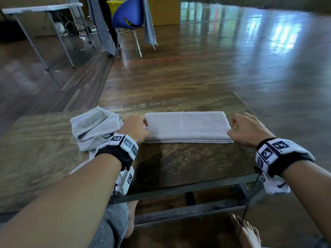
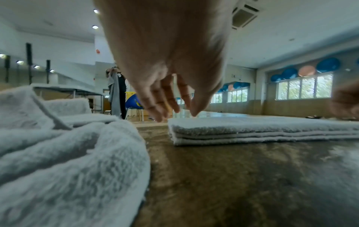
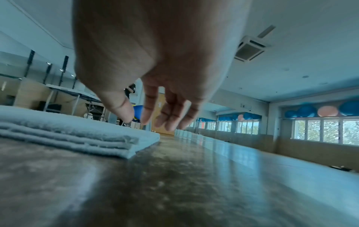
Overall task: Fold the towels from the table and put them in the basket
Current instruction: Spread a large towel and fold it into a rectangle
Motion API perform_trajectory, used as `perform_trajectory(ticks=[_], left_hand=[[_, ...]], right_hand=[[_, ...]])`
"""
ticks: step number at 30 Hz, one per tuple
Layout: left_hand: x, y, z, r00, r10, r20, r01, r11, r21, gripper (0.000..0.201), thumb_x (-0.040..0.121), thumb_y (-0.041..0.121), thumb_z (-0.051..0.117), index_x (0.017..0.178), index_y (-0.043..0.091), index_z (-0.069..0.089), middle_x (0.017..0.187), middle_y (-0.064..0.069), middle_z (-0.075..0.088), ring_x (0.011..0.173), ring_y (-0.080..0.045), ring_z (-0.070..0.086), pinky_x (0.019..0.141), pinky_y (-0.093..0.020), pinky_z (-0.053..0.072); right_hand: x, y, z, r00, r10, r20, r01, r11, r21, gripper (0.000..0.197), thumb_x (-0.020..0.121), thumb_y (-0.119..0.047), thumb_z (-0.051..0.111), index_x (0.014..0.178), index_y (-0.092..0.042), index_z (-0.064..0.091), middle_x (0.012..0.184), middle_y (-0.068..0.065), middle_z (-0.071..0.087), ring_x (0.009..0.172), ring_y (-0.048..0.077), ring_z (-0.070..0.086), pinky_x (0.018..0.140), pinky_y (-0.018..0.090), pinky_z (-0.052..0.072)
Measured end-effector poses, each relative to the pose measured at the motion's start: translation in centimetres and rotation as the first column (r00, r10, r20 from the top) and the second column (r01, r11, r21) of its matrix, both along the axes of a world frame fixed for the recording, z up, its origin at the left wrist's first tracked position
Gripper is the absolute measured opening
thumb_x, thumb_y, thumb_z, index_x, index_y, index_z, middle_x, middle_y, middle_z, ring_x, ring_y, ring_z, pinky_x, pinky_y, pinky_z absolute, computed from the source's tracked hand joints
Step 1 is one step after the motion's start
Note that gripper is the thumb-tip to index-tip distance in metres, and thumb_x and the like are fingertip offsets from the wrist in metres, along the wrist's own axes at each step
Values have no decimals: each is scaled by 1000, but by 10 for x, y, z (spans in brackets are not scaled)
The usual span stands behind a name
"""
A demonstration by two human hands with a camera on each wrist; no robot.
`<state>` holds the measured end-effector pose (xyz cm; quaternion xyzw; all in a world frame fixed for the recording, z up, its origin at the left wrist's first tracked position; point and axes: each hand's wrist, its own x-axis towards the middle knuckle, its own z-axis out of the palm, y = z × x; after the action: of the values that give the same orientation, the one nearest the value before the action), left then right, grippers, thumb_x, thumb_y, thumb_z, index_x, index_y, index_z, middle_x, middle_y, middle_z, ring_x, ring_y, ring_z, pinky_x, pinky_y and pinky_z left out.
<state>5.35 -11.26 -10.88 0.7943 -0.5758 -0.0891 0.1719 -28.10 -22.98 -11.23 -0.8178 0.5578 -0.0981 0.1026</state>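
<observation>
A white towel (image 1: 186, 126), folded into a long flat strip of several layers, lies across the middle of the wooden table (image 1: 197, 163). My left hand (image 1: 137, 128) hovers at its left end with loose, downward-pointing fingers (image 2: 165, 106) just above the towel (image 2: 262, 130); it holds nothing. My right hand (image 1: 245, 128) is at the right end, fingers (image 3: 170, 116) relaxed above the corner of the towel (image 3: 77, 135), gripping nothing. A second, crumpled grey-white towel (image 1: 93, 127) (image 2: 68, 161) lies heaped left of my left hand. No basket near the table is in view.
The table's near edge has a metal frame (image 1: 188, 190) with my knee and bare feet below. Across the wooden floor stand a blue chair (image 1: 129, 15), a yellow bin (image 1: 114, 6), a grey folding table (image 1: 43, 9) and a person holding grey cloth (image 1: 103, 24).
</observation>
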Motion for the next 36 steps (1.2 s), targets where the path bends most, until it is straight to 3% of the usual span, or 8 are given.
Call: perform_trajectory(ticks=[5,12,14,16,18,20,25,36], left_hand=[[-26,-3,2,969,-237,-74,243,966,84,11,89,22,64,96,16,71,94,2,67,82,-14,61,72,-26,47],[-44,-8,11,979,-197,49,189,972,140,38,79,28,58,45,15,49,46,0,53,46,-22,53,51,-37,51],[-52,-9,10,975,-218,52,216,976,41,30,83,37,59,61,16,59,62,3,62,59,-18,61,62,-37,56],[-61,-11,5,962,-273,16,273,962,15,24,87,45,60,95,23,64,100,2,63,93,-19,62,85,-44,53],[-69,-14,-3,942,-333,27,328,937,119,46,90,51,58,129,26,53,139,-4,48,127,-25,46,106,-47,40],[-78,-13,-13,933,-357,37,339,911,234,67,93,58,50,149,27,32,162,-3,21,148,-25,20,118,-49,23],[-78,-8,-36,938,-347,-15,327,868,375,76,95,67,33,156,38,-2,165,8,-13,152,-14,-13,122,-45,-6],[-46,-4,-44,945,-326,36,276,849,450,108,66,96,34,149,49,-18,161,9,-28,149,-16,-23,119,-46,-12]], right_hand=[[25,12,-3,931,365,31,-366,923,121,28,98,-30,56,124,-24,64,115,-2,57,111,15,49,97,32,37],[40,28,7,941,291,-174,-261,949,176,28,78,-43,54,65,-25,70,74,-8,67,78,11,59,76,30,38],[46,35,6,959,254,-129,-247,967,68,26,77,-44,52,66,-26,67,81,-7,67,84,18,60,78,32,39],[56,42,1,958,288,12,-288,958,6,14,87,-39,55,91,-33,67,105,-8,61,107,20,56,89,36,40],[66,46,-6,929,360,83,-367,926,93,43,93,-37,61,133,-26,53,140,-1,45,136,21,35,108,37,33],[73,49,-16,923,376,82,-385,901,200,66,94,-44,61,152,-28,33,164,0,17,152,22,11,122,46,19],[70,39,-28,940,341,-28,-309,881,359,79,89,-69,53,155,-49,14,169,-5,-9,155,20,-10,124,50,-2],[42,22,-31,938,281,-202,-170,883,438,140,41,-104,37,154,-44,-19,162,-10,-33,151,17,-25,122,48,-9]])
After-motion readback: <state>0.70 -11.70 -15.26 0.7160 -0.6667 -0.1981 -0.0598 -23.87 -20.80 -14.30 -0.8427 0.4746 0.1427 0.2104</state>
